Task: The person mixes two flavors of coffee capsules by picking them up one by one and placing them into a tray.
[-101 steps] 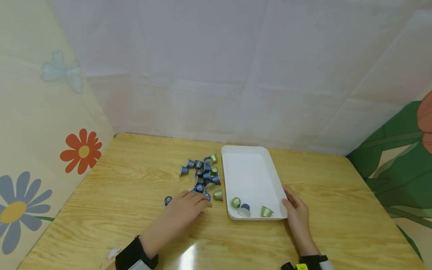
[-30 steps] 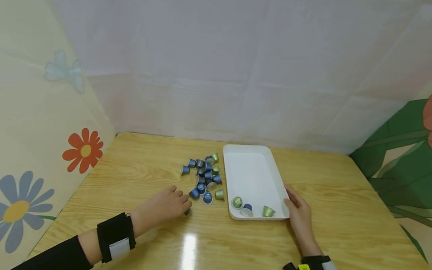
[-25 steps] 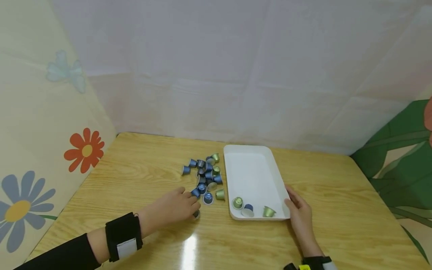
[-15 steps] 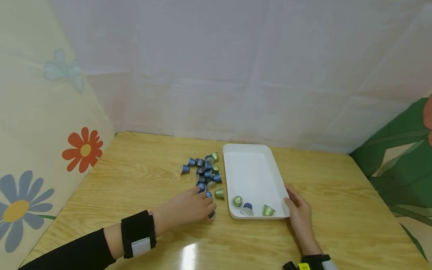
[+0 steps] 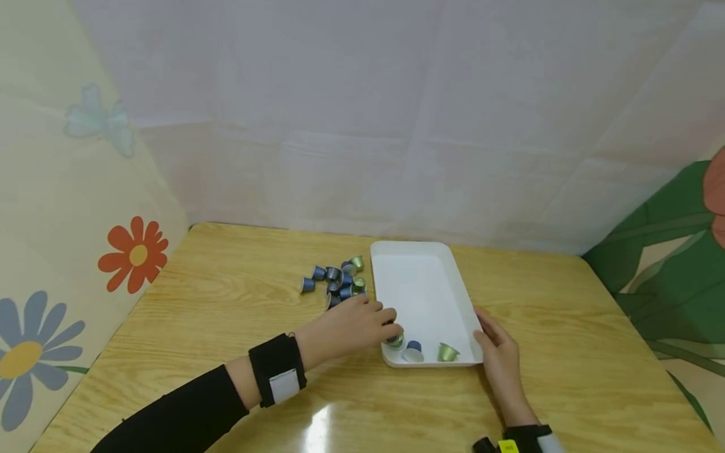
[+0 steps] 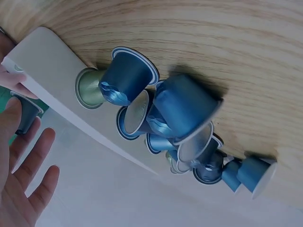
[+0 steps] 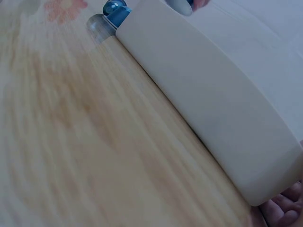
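My left hand (image 5: pixel 354 324) is over the near left corner of a white tray (image 5: pixel 421 277). It pinches a dark coffee capsule (image 6: pixel 28 112) between thumb and index finger, the other fingers spread in the left wrist view. My right hand (image 5: pixel 501 352) grips the tray's near right side, thumb on the rim and fingers outside. Inside the tray's near end lie a green capsule (image 5: pixel 448 352), a blue one with a pale lid (image 5: pixel 413 352) and another green one (image 5: pixel 396 342), partly covered by my left hand.
Left of the tray is a loose pile of blue, dark and green capsules (image 5: pixel 345 291) on the wooden table (image 5: pixel 238 270), partly hidden by my left hand. A pale cloth wall (image 5: pixel 340 126) stands behind. Flower-printed cloth (image 5: pixel 62 220) borders the left side.
My left hand has taken the dark capsule from the table left of the pile and carried it right, over the tray's corner. My right hand keeps its grip on the tray.
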`<state>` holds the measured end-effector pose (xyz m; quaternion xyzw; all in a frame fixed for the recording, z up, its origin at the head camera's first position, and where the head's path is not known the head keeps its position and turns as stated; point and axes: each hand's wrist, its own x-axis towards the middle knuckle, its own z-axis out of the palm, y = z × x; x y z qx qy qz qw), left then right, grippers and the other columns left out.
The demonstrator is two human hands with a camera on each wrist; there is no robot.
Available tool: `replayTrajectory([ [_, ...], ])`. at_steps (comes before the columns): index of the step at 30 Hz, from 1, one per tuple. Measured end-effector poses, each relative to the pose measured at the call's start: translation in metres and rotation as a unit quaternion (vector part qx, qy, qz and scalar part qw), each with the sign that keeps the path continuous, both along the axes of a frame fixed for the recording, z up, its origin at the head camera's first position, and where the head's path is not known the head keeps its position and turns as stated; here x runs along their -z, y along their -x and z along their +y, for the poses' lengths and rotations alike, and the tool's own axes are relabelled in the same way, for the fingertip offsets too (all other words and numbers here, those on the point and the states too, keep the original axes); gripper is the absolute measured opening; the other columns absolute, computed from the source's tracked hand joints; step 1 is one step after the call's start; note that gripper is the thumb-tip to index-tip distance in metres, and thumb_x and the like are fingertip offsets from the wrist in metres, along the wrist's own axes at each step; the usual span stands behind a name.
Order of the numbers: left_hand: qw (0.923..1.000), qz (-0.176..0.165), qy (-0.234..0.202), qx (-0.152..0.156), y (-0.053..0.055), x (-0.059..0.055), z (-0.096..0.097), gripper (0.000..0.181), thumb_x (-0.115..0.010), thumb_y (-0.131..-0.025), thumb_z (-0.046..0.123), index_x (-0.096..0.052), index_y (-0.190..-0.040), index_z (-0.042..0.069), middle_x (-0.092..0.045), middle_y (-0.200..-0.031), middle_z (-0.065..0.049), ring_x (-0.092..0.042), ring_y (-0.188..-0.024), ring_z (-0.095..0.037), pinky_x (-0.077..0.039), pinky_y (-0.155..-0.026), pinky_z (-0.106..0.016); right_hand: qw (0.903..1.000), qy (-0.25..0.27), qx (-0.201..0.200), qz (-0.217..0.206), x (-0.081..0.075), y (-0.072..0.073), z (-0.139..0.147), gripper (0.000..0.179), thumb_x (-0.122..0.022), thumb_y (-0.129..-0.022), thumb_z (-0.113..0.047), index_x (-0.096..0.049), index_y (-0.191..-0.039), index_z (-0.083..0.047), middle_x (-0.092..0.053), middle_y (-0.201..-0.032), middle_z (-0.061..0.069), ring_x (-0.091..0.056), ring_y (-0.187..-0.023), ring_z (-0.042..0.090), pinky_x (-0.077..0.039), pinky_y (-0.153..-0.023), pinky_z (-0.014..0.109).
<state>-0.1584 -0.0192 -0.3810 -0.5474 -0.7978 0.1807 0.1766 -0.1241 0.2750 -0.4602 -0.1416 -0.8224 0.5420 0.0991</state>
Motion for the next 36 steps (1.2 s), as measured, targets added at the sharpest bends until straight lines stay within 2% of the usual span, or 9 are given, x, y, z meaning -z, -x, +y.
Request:
replayTrajectory([
  [4,0.9999,-0.014,-0.001,-0.003,0.005,0.001,0.009,0.031,-0.061,-0.1,0.018,-0.059,-0.129,0.029,-0.061,-0.116,0.01,-0.058,-0.089,-0.006,-0.043,-0.069,-0.019,1.0,0.0,0.005,-0.005,0.0,0.002,0.0,0.043,-0.046,-0.102,-0.005,-0.05,-0.144,-0.004,-0.047,-0.149,0.011,-0.043,-0.136,0.024,-0.036,-0.09,0.002],
  [10,0.9996,-0.011,0.012,-0.021,0.009,0.004,0.019,0.031,-0.061,-0.1,0.02,-0.06,-0.129,0.031,-0.062,-0.114,0.011,-0.058,-0.089,-0.005,-0.041,-0.067,-0.018,1.0,0.007,0.002,0.002,0.0,0.002,0.0,0.042,-0.048,-0.101,-0.003,-0.05,-0.144,-0.002,-0.047,-0.148,0.014,-0.043,-0.135,0.025,-0.034,-0.087,-0.001],
  [20,0.9971,-0.006,0.055,-0.051,0.017,0.012,0.025,0.028,-0.064,-0.098,0.022,-0.063,-0.124,0.032,-0.063,-0.114,0.012,-0.058,-0.098,-0.007,-0.048,-0.077,-0.02,1.0,0.008,-0.001,0.006,-0.001,0.001,0.0,0.042,-0.048,-0.102,-0.004,-0.051,-0.143,-0.002,-0.048,-0.147,0.015,-0.044,-0.135,0.026,-0.035,-0.087,0.0],
  [29,0.9958,-0.009,0.065,-0.064,0.016,0.012,0.03,0.022,-0.062,-0.098,0.025,-0.067,-0.118,0.034,-0.063,-0.111,0.014,-0.056,-0.095,-0.005,-0.045,-0.072,-0.019,0.9999,-0.005,-0.002,0.011,0.001,0.0,0.001,0.042,-0.047,-0.102,-0.005,-0.05,-0.144,-0.003,-0.049,-0.146,0.015,-0.045,-0.133,0.025,-0.036,-0.089,0.002],
  [36,0.9964,-0.001,0.061,-0.059,0.015,0.013,0.027,0.021,-0.063,-0.098,0.027,-0.068,-0.117,0.034,-0.063,-0.11,0.014,-0.056,-0.091,-0.004,-0.043,-0.069,-0.018,0.9999,0.004,-0.003,0.011,0.0,0.0,0.0,0.041,-0.048,-0.102,-0.005,-0.051,-0.143,-0.003,-0.049,-0.146,0.014,-0.045,-0.133,0.024,-0.035,-0.088,0.001],
])
